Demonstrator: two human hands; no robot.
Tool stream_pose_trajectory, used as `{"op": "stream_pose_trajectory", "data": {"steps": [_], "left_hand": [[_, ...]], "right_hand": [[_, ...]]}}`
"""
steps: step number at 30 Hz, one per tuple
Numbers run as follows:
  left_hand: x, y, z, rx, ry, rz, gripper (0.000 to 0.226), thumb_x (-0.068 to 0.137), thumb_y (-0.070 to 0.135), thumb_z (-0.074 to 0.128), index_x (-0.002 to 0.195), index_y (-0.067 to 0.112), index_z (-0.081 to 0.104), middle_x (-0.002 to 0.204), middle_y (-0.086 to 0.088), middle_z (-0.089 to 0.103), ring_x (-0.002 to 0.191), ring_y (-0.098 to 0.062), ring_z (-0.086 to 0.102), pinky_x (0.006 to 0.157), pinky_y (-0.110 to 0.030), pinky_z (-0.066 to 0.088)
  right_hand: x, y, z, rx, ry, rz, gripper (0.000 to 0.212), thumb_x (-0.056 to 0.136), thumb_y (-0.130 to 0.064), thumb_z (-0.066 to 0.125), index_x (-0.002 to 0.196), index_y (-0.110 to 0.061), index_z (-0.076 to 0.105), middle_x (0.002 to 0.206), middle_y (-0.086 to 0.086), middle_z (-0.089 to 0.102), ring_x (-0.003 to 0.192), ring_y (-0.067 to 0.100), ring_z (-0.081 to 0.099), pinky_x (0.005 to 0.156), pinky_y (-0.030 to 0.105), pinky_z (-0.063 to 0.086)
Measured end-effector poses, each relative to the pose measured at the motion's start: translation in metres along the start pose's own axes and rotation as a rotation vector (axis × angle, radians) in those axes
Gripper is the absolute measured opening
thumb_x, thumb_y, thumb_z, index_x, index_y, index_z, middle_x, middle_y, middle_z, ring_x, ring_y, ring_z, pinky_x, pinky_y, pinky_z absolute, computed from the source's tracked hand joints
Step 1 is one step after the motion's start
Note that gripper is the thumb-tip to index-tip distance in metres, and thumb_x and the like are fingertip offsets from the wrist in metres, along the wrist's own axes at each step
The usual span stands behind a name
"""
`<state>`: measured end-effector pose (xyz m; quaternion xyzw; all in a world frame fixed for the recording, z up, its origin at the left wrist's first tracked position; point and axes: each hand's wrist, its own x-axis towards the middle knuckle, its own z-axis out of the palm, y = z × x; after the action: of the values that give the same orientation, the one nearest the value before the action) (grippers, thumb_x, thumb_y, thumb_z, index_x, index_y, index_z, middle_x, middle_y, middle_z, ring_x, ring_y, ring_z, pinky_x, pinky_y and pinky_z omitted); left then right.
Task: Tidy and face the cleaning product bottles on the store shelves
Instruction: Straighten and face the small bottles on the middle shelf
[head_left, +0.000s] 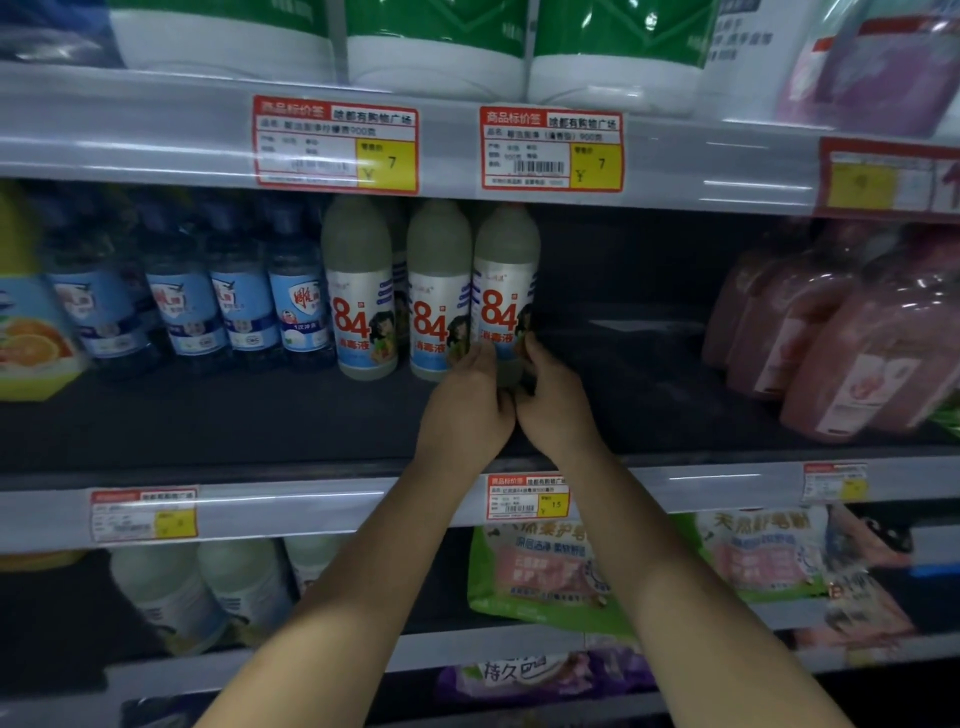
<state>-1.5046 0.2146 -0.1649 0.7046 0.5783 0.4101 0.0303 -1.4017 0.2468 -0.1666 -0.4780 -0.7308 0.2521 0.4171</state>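
Note:
Three white "84" disinfectant bottles stand upright on the middle shelf (260, 415), labels facing out. The rightmost 84 bottle (505, 280) is gripped at its base from both sides: my left hand (470, 395) on its left, my right hand (553, 389) on its right. The middle 84 bottle (438, 291) and the left 84 bottle (358, 286) stand beside it. Several dark blue bottles (239, 291) with light blue labels line up further left.
Dark bare shelf lies right of the held bottle, up to pink refill pouches (841, 332). A yellow-green pack (26, 312) sits far left. Large white and green bottles (436, 47) stand above. White bottles (208, 587) and soft packs (571, 566) fill the shelf below.

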Motion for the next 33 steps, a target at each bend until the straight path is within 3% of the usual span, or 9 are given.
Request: {"op": "stream_pose_trajectory", "data": {"steps": [7,12,18,22,24,26,29,31,33], "left_hand": [[0.003,-0.004,0.003,-0.002,-0.103,-0.048,0.048,0.09,0.007,0.044,0.137,-0.003,0.035,0.136,-0.023,0.045,0.122,-0.029,0.047,0.099,-0.033,0.041],[0.005,-0.001,0.001,0.005,-0.226,-0.119,0.061,0.095,0.009,0.039,0.147,0.002,0.008,0.155,-0.016,0.007,0.143,-0.02,0.01,0.112,-0.025,0.013],[0.007,0.0,0.001,-0.014,-0.296,-0.169,0.063,0.097,0.01,0.037,0.146,0.004,-0.002,0.156,-0.013,-0.007,0.144,-0.017,-0.002,0.113,-0.024,0.005],[0.006,0.002,0.0,0.005,-0.251,-0.177,0.057,0.095,0.008,0.037,0.146,0.001,0.012,0.155,-0.016,0.011,0.143,-0.022,0.013,0.112,-0.025,0.015],[0.006,0.003,-0.001,-0.004,-0.153,-0.151,0.041,0.091,0.005,0.041,0.131,-0.003,0.04,0.137,-0.019,0.043,0.127,-0.029,0.041,0.099,-0.028,0.035],[0.004,0.007,-0.005,-0.008,-0.076,-0.102,0.028,0.088,0.003,0.044,0.114,-0.001,0.051,0.116,-0.019,0.056,0.109,-0.031,0.052,0.085,-0.032,0.043],[-0.006,0.013,-0.017,0.028,-0.021,0.026,0.044,0.089,0.004,0.044,0.133,-0.001,0.043,0.134,-0.022,0.047,0.125,-0.032,0.044,0.1,-0.037,0.04],[-0.024,0.015,-0.028,0.049,0.034,0.088,0.051,0.091,0.01,0.045,0.14,0.0,0.034,0.145,-0.02,0.037,0.134,-0.029,0.035,0.106,-0.037,0.035],[-0.051,0.013,-0.038,0.027,0.094,0.133,0.052,0.09,0.019,0.04,0.139,0.001,0.036,0.143,-0.019,0.04,0.132,-0.027,0.039,0.105,-0.031,0.034]], "right_hand": [[-0.001,-0.001,0.0,-0.037,-0.058,0.008,0.059,0.092,-0.007,0.049,0.144,-0.022,0.026,0.14,0.005,0.047,0.124,0.016,0.048,0.101,0.021,0.035],[0.001,-0.001,0.0,-0.122,-0.147,0.055,0.069,0.094,-0.012,0.047,0.149,-0.023,0.007,0.153,0.002,0.026,0.137,0.017,0.032,0.11,0.027,0.027],[0.005,0.002,0.003,-0.197,-0.222,0.075,0.073,0.095,-0.01,0.043,0.149,-0.02,-0.006,0.158,0.002,0.007,0.143,0.016,0.018,0.118,0.035,0.02],[0.006,0.004,0.006,-0.155,-0.158,0.072,0.068,0.094,-0.009,0.044,0.149,-0.021,0.007,0.155,0.004,0.021,0.139,0.017,0.028,0.115,0.035,0.027],[0.003,-0.001,0.004,-0.094,-0.081,0.058,0.059,0.095,-0.013,0.044,0.147,-0.021,0.018,0.147,0.004,0.037,0.128,0.013,0.041,0.105,0.025,0.033],[-0.002,-0.009,0.001,-0.089,0.012,0.015,0.057,0.094,-0.014,0.046,0.146,-0.02,0.024,0.142,0.006,0.044,0.125,0.014,0.045,0.103,0.022,0.034],[-0.02,-0.025,-0.005,-0.185,0.134,-0.108,0.06,0.092,-0.007,0.049,0.146,-0.013,0.024,0.146,0.009,0.039,0.132,0.019,0.039,0.104,0.015,0.024],[-0.041,-0.037,-0.006,-0.21,0.187,-0.211,0.056,0.091,-0.003,0.048,0.144,-0.01,0.029,0.145,0.01,0.04,0.133,0.02,0.039,0.108,0.019,0.026],[-0.067,-0.047,0.002,-0.205,0.199,-0.277,0.05,0.092,-0.003,0.046,0.14,-0.009,0.036,0.144,0.011,0.043,0.132,0.021,0.041,0.11,0.024,0.028]]}}
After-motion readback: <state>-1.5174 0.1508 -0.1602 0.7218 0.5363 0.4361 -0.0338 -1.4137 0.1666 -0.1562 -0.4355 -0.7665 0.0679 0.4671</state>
